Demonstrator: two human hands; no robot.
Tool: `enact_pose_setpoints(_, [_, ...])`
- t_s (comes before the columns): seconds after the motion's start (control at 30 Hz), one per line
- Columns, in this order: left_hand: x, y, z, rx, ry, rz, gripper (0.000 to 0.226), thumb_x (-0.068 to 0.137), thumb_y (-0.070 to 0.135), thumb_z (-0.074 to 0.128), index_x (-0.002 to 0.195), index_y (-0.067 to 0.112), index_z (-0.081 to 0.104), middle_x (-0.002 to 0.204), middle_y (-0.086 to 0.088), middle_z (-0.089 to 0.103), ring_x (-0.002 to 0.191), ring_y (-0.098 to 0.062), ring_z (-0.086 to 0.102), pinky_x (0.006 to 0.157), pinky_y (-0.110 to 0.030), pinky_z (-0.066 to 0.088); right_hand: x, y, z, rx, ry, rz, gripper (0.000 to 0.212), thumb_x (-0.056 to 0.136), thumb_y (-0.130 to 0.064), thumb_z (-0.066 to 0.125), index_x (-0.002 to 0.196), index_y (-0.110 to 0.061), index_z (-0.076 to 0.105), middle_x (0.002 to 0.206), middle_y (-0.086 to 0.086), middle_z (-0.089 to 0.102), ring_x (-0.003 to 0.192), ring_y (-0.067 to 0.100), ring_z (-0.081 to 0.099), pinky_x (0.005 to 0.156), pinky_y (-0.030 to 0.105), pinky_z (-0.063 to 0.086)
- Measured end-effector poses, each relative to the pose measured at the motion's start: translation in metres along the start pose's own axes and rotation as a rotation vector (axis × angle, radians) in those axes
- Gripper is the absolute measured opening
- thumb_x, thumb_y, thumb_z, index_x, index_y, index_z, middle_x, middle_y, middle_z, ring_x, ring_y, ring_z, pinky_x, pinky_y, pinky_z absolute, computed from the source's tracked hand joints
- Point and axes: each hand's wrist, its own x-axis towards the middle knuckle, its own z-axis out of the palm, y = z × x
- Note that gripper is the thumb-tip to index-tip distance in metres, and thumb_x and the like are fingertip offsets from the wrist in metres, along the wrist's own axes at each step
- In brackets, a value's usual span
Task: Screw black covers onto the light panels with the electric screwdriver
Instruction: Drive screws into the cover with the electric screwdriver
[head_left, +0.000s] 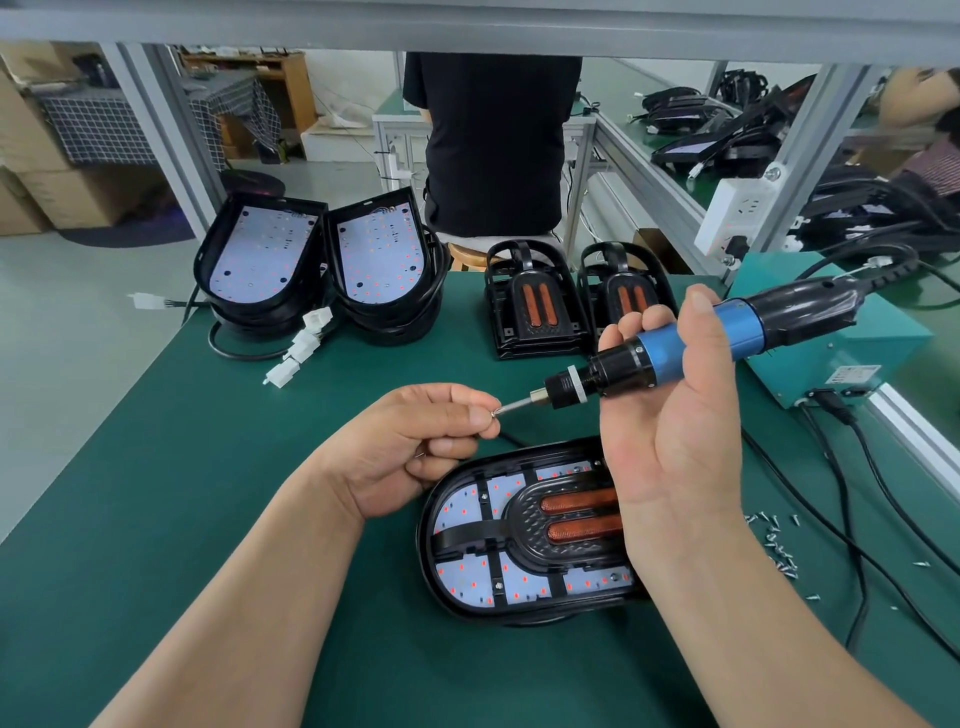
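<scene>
Left hand (415, 441) raised over mid-surface (208, 467), fingers (475, 415) pinching a screw (494, 413) at the bit tip. Right hand (675, 415) fingers (639, 317) curled round screwdriver (701, 338), near level, bit pointing left. Beneath both: panel (467, 571) flat near the front edge, black cover (561, 519) seated on it. Loose screws (776, 540) by right edge. Bare panels (260, 249) stacked at far-left corner; spare covers (530, 301) along far edge.

One covered light panel (467, 577), two open-panel stacks (260, 254) (379, 260), two black-cover stacks (530, 306) (623, 299) and one electric screwdriver (665, 348).
</scene>
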Motion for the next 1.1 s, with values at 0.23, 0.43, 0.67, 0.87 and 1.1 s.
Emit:
enact_pose_setpoints(0.23, [0.001, 0.000, -0.001, 0.043, 0.001, 0.011, 0.016, 0.076, 0.006, 0.082, 0.090, 0.012, 0.081, 0.084, -0.006, 0.068, 0.051, -0.002, 0.034, 0.036, -0.011, 0.026, -0.001, 0.002, 0.000, -0.034, -0.021, -0.014, 0.024, 0.102, -0.017, 0.068, 0.124, -0.019, 0.056, 0.095, 0.000, 0.057, 0.091, 0.019, 0.057, 0.104, 0.037, 0.050])
enact_pose_setpoints(0.43, [0.002, -0.002, 0.001, 0.126, 0.058, 0.032, 0.014, 0.077, 0.001, 0.080, 0.088, 0.011, 0.081, 0.067, 0.001, 0.057, 0.049, -0.003, 0.028, 0.036, -0.011, 0.024, -0.001, 0.003, 0.004, -0.127, -0.007, -0.051, 0.025, 0.104, -0.022, 0.067, 0.122, -0.018, 0.050, 0.093, -0.001, 0.056, 0.087, 0.016, 0.057, 0.101, 0.036, 0.049])
enact_pose_setpoints(0.67, [0.003, -0.007, 0.003, 0.181, 0.109, 0.026, 0.018, 0.087, -0.006, 0.075, 0.088, 0.010, 0.082, 0.058, 0.004, 0.044, 0.047, -0.004, 0.026, 0.037, -0.012, 0.022, 0.003, 0.007, 0.000, -0.149, 0.168, 0.009, 0.017, 0.104, -0.028, 0.070, 0.111, -0.017, 0.059, 0.085, -0.001, 0.060, 0.080, 0.014, 0.061, 0.091, 0.029, 0.056])
enact_pose_setpoints(0.87, [0.006, -0.008, 0.003, 0.225, 0.139, -0.003, 0.012, 0.082, 0.002, 0.082, 0.091, 0.010, 0.082, 0.058, 0.004, 0.040, 0.044, -0.004, 0.024, 0.036, -0.012, 0.024, 0.006, 0.010, -0.005, -0.143, 0.232, 0.045, 0.021, 0.103, -0.025, 0.072, 0.116, -0.017, 0.059, 0.086, 0.000, 0.061, 0.081, 0.017, 0.059, 0.093, 0.036, 0.057])
enact_pose_setpoints(1.1, [0.004, -0.005, 0.000, 0.137, 0.063, 0.008, 0.020, 0.083, 0.012, 0.083, 0.102, 0.005, 0.081, 0.073, 0.001, 0.058, 0.049, -0.002, 0.026, 0.037, -0.011, 0.021, 0.009, 0.007, -0.006, -0.056, 0.315, 0.054, 0.032, 0.101, -0.029, 0.074, 0.124, -0.011, 0.060, 0.081, 0.001, 0.064, 0.073, 0.015, 0.065, 0.091, 0.035, 0.062])
